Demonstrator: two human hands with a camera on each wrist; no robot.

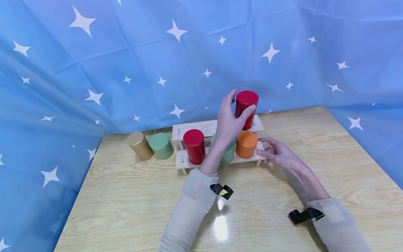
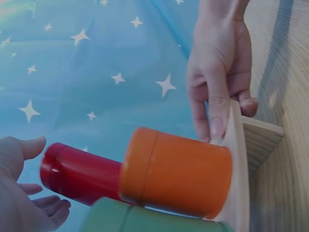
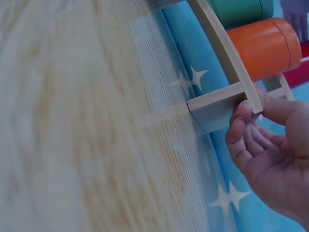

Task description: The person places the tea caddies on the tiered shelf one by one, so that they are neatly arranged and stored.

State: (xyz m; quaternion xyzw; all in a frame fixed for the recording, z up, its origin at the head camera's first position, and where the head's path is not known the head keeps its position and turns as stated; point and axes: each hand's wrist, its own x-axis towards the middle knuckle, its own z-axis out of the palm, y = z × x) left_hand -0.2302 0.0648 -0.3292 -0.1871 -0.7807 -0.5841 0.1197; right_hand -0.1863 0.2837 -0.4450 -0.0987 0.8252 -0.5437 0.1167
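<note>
A red canister (image 1: 247,97) stands at the right end of the upper tier of a two-tier wooden rack (image 1: 201,128). Around it, with fingers spread, is my left hand (image 1: 229,123); the left wrist view shows a gap between these fingers and the canister. My right hand (image 1: 280,153) pinches the right end of the lower tier between thumb and fingers, also seen on the wooden tier (image 3: 231,58) from the right wrist. On that tier stand an orange canister (image 1: 246,144), a green canister (image 1: 229,155) partly hidden by my left arm, and another red canister (image 1: 194,147).
Left of the rack, a gold canister (image 1: 140,146) and a second green canister (image 1: 162,145) stand on the wooden table (image 1: 126,203). Behind the table's far edge hangs a blue cloth (image 1: 132,63) with white stars.
</note>
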